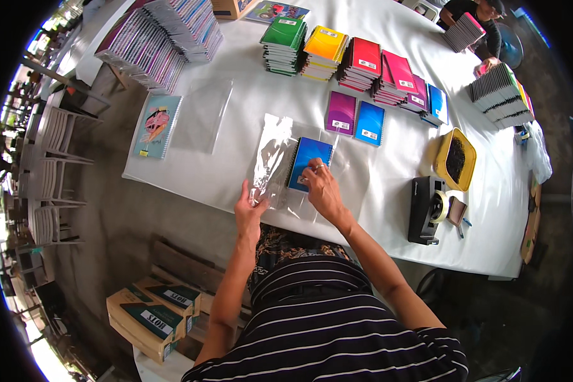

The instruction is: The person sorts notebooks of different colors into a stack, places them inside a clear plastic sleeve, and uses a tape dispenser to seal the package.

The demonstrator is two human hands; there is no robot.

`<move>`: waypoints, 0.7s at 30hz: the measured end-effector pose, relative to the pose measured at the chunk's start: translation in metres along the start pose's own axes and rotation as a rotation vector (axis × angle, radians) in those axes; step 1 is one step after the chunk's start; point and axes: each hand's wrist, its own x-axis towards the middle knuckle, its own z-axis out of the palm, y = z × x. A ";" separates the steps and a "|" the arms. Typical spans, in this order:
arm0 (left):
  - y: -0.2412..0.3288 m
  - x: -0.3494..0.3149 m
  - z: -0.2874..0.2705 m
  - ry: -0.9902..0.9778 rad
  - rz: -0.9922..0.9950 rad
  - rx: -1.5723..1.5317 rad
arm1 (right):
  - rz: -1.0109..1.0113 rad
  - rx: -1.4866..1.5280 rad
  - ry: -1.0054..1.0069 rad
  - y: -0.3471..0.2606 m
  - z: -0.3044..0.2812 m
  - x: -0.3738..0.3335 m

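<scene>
A blue spiral notebook (312,150) lies in front of me, its coil on the left side. It rests on or inside a clear plastic bag (273,143); I cannot tell which. The bag's left part is crinkled and shiny. My left hand (251,209) grips the bag's near left edge between thumb and fingers. Over the notebook's lower right, my right hand (323,190) has its fingers curled together, a ring on one of them. What they pinch, if anything, is hidden. Just beyond lie a purple notebook (341,113) and another blue notebook (370,123).
Notebook stacks stand along the back: green (283,38), yellow (325,48), red (361,60). A taller stack (149,51) is far left, near a light-blue notebook (156,127). Right are a tape dispenser (423,210) and yellow tub (470,175). Another person (474,19) holds notebooks.
</scene>
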 end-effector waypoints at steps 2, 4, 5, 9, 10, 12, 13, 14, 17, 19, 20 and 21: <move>-0.008 -0.004 -0.005 -0.138 0.235 0.381 | 0.061 0.096 -0.002 -0.002 0.006 0.003; 0.001 -0.017 0.009 -0.245 0.414 0.867 | 0.155 0.131 -0.086 -0.014 0.001 0.010; -0.001 -0.024 0.015 -0.317 0.546 0.995 | 0.200 0.150 -0.130 -0.020 0.001 0.014; 0.012 -0.018 0.020 -0.675 0.792 1.105 | 0.359 0.032 -0.113 -0.021 0.018 0.024; 0.018 -0.012 0.017 -0.778 0.770 1.031 | 0.355 0.061 -0.071 -0.013 0.025 0.022; 0.026 0.006 0.008 -0.717 0.597 0.802 | 0.349 0.119 0.013 0.002 0.034 0.017; 0.037 0.022 0.014 -0.612 0.560 0.778 | 0.368 0.117 0.003 0.003 0.033 0.016; 0.046 0.040 0.022 -0.510 0.522 0.754 | 0.389 0.115 -0.005 0.004 0.031 0.015; 0.036 0.120 0.049 -0.488 0.705 1.058 | 0.367 0.139 0.006 0.003 0.033 0.019; 0.043 0.153 0.088 -0.560 0.788 1.094 | 0.342 0.180 0.041 0.001 0.035 0.020; 0.044 0.164 0.100 -0.607 0.770 1.102 | 0.328 0.212 0.062 -0.002 0.033 0.022; 0.044 0.166 0.110 -0.582 0.785 1.100 | 0.321 0.240 0.091 -0.003 0.029 0.023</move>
